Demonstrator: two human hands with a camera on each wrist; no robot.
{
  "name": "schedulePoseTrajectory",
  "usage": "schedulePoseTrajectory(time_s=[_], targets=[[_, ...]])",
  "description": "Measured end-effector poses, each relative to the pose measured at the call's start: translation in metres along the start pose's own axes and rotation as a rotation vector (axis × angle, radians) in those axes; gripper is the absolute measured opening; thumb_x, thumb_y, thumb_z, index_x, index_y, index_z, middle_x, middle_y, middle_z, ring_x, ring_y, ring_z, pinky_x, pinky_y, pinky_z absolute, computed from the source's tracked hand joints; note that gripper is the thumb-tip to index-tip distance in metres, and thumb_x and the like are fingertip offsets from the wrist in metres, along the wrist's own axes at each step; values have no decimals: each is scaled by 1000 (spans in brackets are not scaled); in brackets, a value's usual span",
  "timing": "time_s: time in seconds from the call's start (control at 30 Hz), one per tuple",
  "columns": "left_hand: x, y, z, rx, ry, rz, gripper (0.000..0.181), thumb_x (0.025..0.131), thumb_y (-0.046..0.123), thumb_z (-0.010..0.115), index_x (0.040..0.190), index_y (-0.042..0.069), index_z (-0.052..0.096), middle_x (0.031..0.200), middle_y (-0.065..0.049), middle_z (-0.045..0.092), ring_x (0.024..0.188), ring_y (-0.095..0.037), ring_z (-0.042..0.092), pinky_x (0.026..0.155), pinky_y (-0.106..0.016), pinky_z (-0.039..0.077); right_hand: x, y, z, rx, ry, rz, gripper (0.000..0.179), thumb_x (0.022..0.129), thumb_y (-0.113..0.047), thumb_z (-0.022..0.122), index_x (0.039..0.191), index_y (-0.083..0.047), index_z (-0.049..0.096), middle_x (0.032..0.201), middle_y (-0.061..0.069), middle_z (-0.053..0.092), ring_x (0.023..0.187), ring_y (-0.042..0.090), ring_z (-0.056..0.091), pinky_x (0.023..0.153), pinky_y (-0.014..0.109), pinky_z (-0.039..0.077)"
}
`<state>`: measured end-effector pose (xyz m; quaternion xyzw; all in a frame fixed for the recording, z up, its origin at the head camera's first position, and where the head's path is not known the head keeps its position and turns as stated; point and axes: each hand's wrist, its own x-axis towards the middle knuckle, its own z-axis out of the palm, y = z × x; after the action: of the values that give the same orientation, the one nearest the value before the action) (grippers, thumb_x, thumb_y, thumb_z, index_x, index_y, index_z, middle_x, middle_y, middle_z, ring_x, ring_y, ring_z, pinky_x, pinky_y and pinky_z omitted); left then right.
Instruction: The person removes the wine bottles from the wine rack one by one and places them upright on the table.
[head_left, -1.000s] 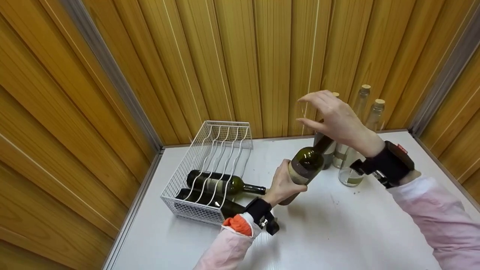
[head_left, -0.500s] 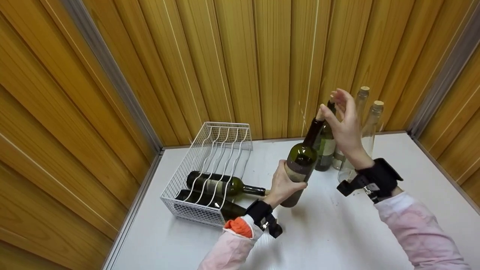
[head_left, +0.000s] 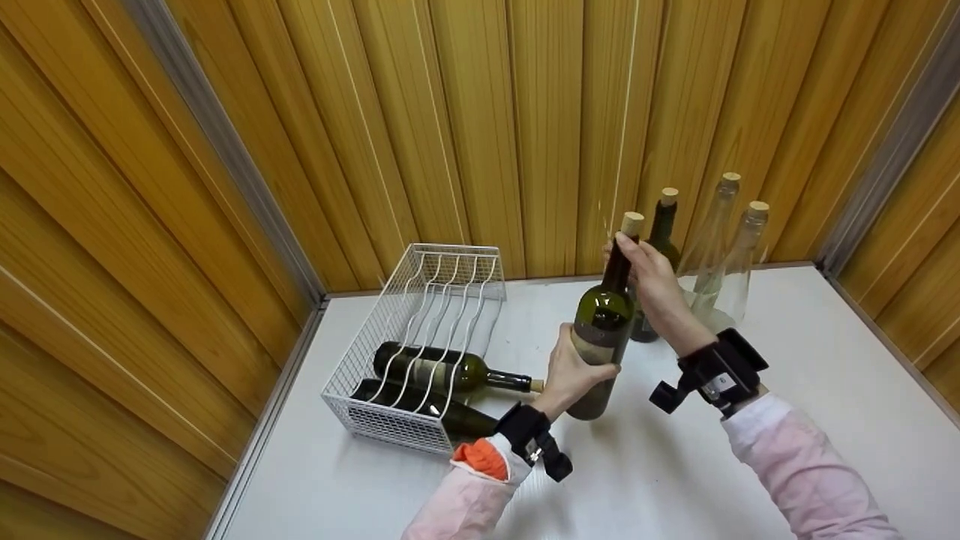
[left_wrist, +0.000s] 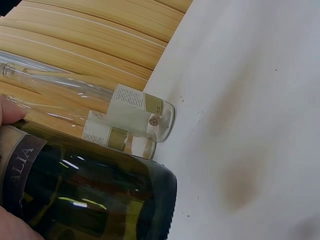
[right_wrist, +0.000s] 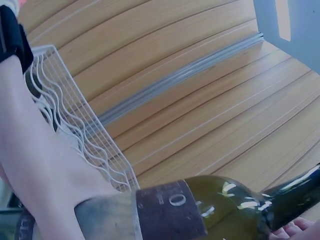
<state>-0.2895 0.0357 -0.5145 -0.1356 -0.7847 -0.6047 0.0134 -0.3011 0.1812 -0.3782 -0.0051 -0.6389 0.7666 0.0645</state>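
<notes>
A dark green wine bottle (head_left: 604, 315) with a cork in its mouth stands slightly tilted, neck toward the upper right. My left hand (head_left: 574, 375) grips its body around the label; in the left wrist view the bottle's base (left_wrist: 150, 195) shows over the white table. The fingers and thumb of my right hand (head_left: 656, 289) wrap the neck just below the cork (head_left: 632, 223). From the right wrist view the label (right_wrist: 170, 212) and shoulder face the camera, with fingertips under the neck. Another corked green bottle (head_left: 664, 225) stands behind my right hand, partly hidden.
A white wire rack (head_left: 412, 315) at the left holds two green bottles lying down, one with its corked neck (head_left: 510, 380) sticking out near my left wrist. Two clear corked bottles (head_left: 742, 255) stand at the back right. Wood-panelled walls (head_left: 540, 135) close off the back and sides.
My right hand, spread open above the bottle a second ago, has come down past the cork and left onto the neck. The bottle has swung more upright, still gripped by my left hand.
</notes>
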Motion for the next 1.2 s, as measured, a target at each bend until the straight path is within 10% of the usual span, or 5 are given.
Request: schedulePoseTrajectory(time_s=[0.47, 1.2], targets=[[-4, 4, 1, 19, -21, -28, 64, 71, 11, 91, 123, 10, 55, 106, -3, 70, 93, -4, 59, 88, -27, 53, 7, 5, 5, 11, -62, -14, 24, 115, -20, 54, 99, -22, 72, 90, -13, 78, 91, 4, 74, 92, 23, 55], [-6, 0, 3, 3, -95, -72, 67, 74, 13, 93, 129, 8, 54, 117, -6, 71, 103, -9, 63, 95, -31, 54, 5, 11, 1, -37, -60, -23, 38, 114, -12, 56, 76, -15, 58, 67, -9, 57, 69, 6, 55, 74, 23, 47]])
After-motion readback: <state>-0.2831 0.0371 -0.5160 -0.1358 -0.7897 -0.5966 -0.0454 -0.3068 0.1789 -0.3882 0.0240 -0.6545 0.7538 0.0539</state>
